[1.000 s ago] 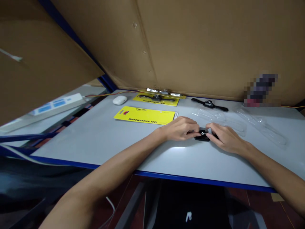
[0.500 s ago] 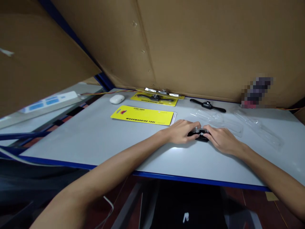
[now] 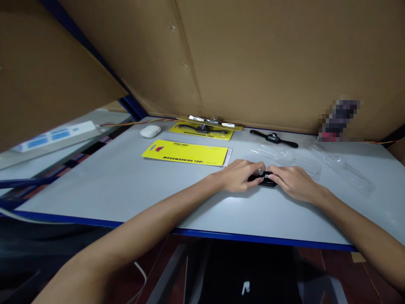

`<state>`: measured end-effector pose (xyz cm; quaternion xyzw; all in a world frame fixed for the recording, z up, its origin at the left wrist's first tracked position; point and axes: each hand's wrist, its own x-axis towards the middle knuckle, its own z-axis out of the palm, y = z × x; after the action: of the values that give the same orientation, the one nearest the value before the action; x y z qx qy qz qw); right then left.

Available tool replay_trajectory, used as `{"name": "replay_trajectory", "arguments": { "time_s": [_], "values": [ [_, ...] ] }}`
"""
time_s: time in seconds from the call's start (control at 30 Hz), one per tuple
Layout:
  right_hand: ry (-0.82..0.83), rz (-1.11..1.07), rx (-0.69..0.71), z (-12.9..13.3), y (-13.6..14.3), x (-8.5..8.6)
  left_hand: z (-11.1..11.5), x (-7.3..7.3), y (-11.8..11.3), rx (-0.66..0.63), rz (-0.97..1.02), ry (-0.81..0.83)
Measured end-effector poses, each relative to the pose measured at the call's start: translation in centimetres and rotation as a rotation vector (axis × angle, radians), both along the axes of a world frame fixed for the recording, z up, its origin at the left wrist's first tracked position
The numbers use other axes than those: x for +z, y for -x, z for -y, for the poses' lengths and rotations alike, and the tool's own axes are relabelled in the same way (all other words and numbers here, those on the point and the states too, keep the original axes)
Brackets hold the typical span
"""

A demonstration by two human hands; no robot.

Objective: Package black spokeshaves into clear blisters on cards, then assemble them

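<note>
A black spokeshave (image 3: 268, 182) lies low over the grey table, its middle showing between my hands. My left hand (image 3: 242, 175) is closed around its left side, thumb and fingers near the small metal screw. From the other side my right hand (image 3: 292, 180) grips it, with the thumb and forefinger by the same screw. Both handles are mostly hidden under my fingers. Behind my hands rests a second black spokeshave (image 3: 274, 138). To the left lies a yellow backing card (image 3: 186, 153) printed "WOODWORKING TOOL".
Clear plastic blister shells (image 3: 340, 166) lie right of and behind my hands. Packaged spokeshaves on yellow cards (image 3: 202, 130) sit at the back, by a white rounded case (image 3: 150, 131). Cardboard (image 3: 253, 59) walls the rear. A power strip (image 3: 60, 136) is at left.
The view has shifted slightly. My right forefinger has moved a little closer over the screw area, and both hands stay on the spokeshave.
</note>
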<state>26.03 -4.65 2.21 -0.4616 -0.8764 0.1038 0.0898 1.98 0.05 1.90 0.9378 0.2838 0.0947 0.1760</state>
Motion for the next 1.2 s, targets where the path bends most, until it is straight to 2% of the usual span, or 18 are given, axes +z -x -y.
{"name": "replay_trajectory", "arguments": {
  "time_s": [0.23, 0.47, 0.57, 0.83, 1.2],
  "values": [
    [0.026, -0.028, 0.015, 0.6, -0.2, 0.5, 0.2, 0.4, 0.1, -0.006, -0.041, -0.029],
    [-0.146, -0.072, 0.148, 0.1, -0.3, 0.0, 0.1, 0.3, 0.0, -0.011, -0.044, -0.025],
    [-0.162, -0.05, 0.19, 0.0, -0.4, -0.2, 0.0, 0.4, -0.1, -0.01, -0.044, -0.009],
    [-0.018, -0.226, 0.213, 0.0, -0.9, -0.7, -0.1, 0.3, -0.1, -0.026, -0.015, 0.018],
    [0.073, -0.077, 0.158, -0.1, 0.1, 0.1, -0.5, 0.2, 0.1, -0.044, 0.035, 0.083]
  ]
}}
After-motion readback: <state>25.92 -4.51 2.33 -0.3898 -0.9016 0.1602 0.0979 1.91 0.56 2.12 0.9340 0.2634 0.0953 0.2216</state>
